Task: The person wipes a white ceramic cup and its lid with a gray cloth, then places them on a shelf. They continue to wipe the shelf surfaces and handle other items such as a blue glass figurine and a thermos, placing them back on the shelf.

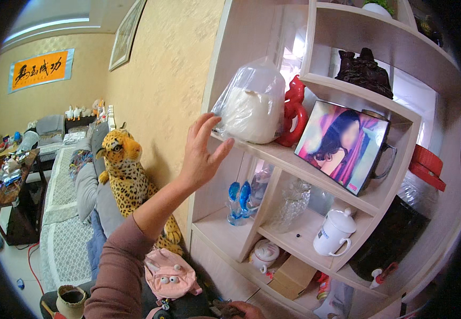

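My left hand (206, 153) is raised at the left edge of a pale wooden display shelf (250, 153), fingers apart and nothing in it. Just beyond its fingertips stands a white rounded object (250, 115) inside a clear plastic bag; whether they touch it I cannot tell. Close behind the bag is a glossy red figurine (294, 115). A framed portrait photo (342, 145) leans to its right on that same shelf. Low at the bottom edge, my right hand (248, 310) is partly cut off, closed around a dark brown cloth-like thing (227, 309).
Lower compartments hold a blue glass dolphin ornament (239, 203), a clear glass vase (292, 205), a lidded white mug (334, 233) and a cardboard box (293, 276). A dark carved figure (364, 73) sits higher. Left are a plush leopard (124, 175), a pink bag (170, 275) and a sofa (65, 223).
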The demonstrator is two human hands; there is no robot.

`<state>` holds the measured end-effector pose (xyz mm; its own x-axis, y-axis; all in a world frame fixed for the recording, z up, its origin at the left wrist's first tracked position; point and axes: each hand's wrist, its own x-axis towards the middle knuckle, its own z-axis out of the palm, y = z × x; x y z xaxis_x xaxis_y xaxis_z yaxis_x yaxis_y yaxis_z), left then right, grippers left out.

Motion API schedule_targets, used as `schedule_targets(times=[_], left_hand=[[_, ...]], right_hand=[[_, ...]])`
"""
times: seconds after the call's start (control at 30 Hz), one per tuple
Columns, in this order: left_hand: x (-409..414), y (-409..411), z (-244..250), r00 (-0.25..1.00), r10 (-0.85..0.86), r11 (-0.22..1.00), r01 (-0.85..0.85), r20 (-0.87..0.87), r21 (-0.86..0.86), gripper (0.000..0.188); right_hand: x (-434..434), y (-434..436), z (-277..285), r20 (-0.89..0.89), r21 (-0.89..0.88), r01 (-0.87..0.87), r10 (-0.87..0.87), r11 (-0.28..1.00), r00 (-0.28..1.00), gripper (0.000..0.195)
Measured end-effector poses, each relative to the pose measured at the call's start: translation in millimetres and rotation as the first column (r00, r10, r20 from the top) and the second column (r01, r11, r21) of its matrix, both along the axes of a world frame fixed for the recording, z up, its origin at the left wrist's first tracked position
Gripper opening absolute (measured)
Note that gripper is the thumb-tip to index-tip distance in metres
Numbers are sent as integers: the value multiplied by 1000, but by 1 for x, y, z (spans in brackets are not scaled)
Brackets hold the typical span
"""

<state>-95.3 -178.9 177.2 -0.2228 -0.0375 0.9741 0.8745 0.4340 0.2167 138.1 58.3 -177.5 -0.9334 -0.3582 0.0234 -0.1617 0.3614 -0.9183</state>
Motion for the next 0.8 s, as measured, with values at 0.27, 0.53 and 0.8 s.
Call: schedule_targets(times=[0.27,0.53,0.8], left_hand=[[-50,19,61,989,151,988,-151,3,21,51],[-14,37,29,937,-168,986,160,-307,-51,25],[99,80,24,848,-529,778,466,-38,-421,44]], right_hand=[[-10,-1,42,-86,68,26,-20,997,996,50],[-8,15,70,-101,112,105,-93,988,991,49],[-4,27,76,-176,123,156,-133,980,975,49]])
